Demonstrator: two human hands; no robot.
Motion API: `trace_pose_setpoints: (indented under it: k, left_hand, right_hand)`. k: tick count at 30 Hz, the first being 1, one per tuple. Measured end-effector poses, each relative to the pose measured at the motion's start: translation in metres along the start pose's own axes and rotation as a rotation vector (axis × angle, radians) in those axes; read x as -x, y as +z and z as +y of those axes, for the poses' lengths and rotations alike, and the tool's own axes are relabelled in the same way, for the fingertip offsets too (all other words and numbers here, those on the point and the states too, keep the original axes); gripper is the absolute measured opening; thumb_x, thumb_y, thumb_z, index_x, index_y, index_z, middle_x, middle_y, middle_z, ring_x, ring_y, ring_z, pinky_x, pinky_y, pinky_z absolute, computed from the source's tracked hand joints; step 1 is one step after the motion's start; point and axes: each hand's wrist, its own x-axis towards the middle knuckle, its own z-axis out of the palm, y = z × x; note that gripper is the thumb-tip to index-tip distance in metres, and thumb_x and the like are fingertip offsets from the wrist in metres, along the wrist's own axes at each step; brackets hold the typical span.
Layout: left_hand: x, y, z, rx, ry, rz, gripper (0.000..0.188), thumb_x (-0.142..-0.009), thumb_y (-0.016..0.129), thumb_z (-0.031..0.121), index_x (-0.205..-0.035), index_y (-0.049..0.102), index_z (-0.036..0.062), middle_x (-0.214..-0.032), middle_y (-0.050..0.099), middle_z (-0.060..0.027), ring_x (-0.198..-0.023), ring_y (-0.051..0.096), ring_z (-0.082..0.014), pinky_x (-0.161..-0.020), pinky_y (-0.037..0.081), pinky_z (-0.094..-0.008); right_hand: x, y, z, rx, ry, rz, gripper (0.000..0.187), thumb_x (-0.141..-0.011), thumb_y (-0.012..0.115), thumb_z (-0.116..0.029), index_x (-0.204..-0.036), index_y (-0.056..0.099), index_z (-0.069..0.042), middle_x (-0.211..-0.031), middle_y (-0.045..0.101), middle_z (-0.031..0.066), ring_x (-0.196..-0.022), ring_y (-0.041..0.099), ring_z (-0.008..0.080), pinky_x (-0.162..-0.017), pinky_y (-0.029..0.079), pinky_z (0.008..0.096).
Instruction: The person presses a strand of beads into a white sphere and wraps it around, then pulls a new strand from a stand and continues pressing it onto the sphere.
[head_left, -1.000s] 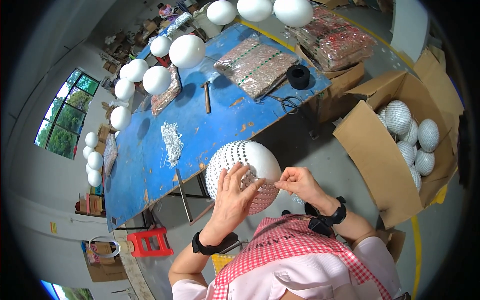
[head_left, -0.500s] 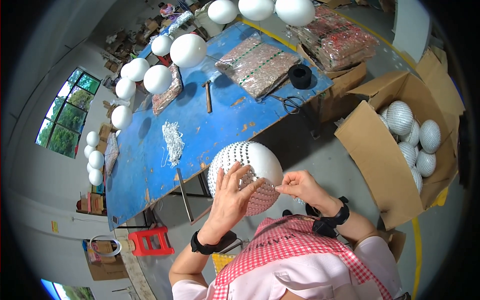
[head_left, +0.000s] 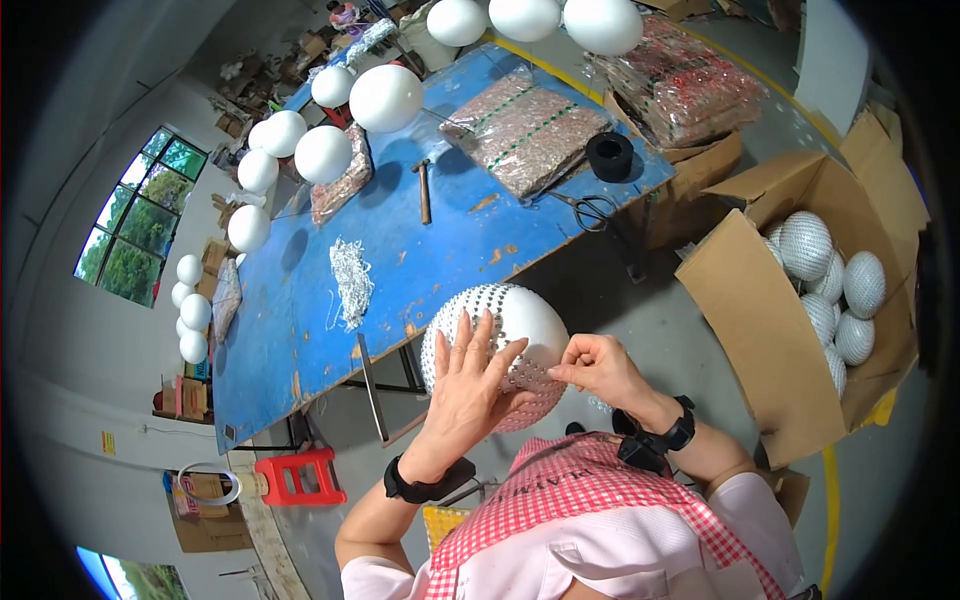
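Note:
A large white foam ball (head_left: 535, 318) sits in front of my apron, below the table edge. Rows of silver beads wrap its left and lower parts, and the upper right is bare white. My left hand (head_left: 468, 392) lies on the beaded side with its fingers spread. At the ball's right edge, my right hand (head_left: 600, 368) is closed in a pinch. A thin string of silver beads (head_left: 600, 404) hangs just under that hand; its end at the fingertips is too small to see clearly.
On the blue table (head_left: 285, 335) lie a bundle of silver bead strings (head_left: 351, 283), a hammer (head_left: 425, 192), scissors (head_left: 590, 212), black tape (head_left: 609, 157) and a wrapped pack (head_left: 525, 130). White balls (head_left: 386, 98) stand above it. At right, a carton (head_left: 765, 340) holds beaded balls. A red stool (head_left: 300, 477) stands left.
My left hand has shifted on the ball: its fingers now spread flatter, and the thumb has dropped lower. My right hand keeps its pinch at the ball's edge. The whole view has shifted slightly.

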Motion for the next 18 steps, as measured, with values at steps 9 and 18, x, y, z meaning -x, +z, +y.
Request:
trace_pose_setpoints:
  k: [9, 18]
  left_hand:
    - [0.008, -0.006, -0.019, 0.179, 0.03, 0.032, 0.059, -0.074, 0.078, 0.019, -0.129, 0.057, 0.0245, -0.132, 0.045, -0.0165, -0.128, 0.041, -0.0384, -0.108, 0.029, -0.0541]
    - [-0.001, -0.007, -0.004, 0.055, 0.007, -0.016, 0.053, -0.074, 0.078, 0.016, -0.124, 0.062, 0.0267, -0.139, 0.043, -0.0165, -0.135, 0.035, -0.0416, -0.108, 0.028, -0.0588]
  right_hand:
    - [0.001, -0.001, -0.005, -0.15, 0.038, -0.069, 0.018, -0.086, 0.072, -0.015, -0.078, 0.06, -0.005, -0.064, 0.058, -0.0036, -0.056, 0.051, 0.0025, -0.049, 0.038, 0.0189]
    - [-0.001, -0.006, -0.004, -0.279, 0.135, -0.161, 0.017, -0.089, 0.069, -0.017, -0.08, 0.059, -0.007, -0.066, 0.059, -0.0033, -0.057, 0.053, 0.0026, -0.05, 0.039, 0.0174]
